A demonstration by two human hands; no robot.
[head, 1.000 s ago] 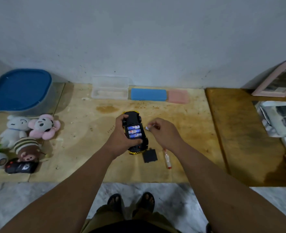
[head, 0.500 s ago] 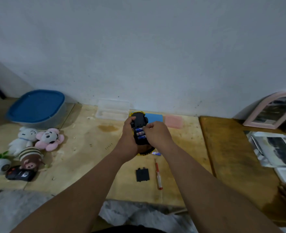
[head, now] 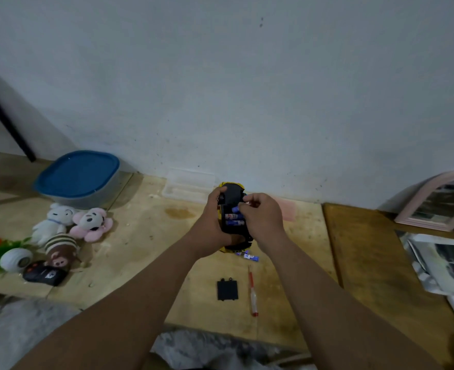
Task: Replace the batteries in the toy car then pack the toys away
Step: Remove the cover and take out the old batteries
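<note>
My left hand (head: pixel 212 222) grips the yellow and black toy car (head: pixel 231 194), held upside down above the wooden table (head: pixel 140 252). Blue batteries (head: pixel 233 219) show in its open compartment. My right hand (head: pixel 263 218) has its fingertips pinched on the top battery in that compartment. A loose blue battery (head: pixel 250 256) lies on the table below the car. The black battery cover (head: pixel 227 290) lies near the front edge, with a red and white screwdriver (head: pixel 252 291) to its right.
Plush toys (head: pixel 72 227), a white round toy (head: pixel 16 260) and a black remote (head: pixel 45 273) lie at the left. A blue-lidded tub (head: pixel 77 178) stands behind them. A clear box (head: pixel 185 185) and a pink lid (head: pixel 287 210) sit by the wall. A mirror (head: pixel 439 204) and papers (head: pixel 444 265) are at the right.
The car has been lifted off the table and up toward the wall. My right hand moved from beside the car onto the battery compartment. The view tilted upward.
</note>
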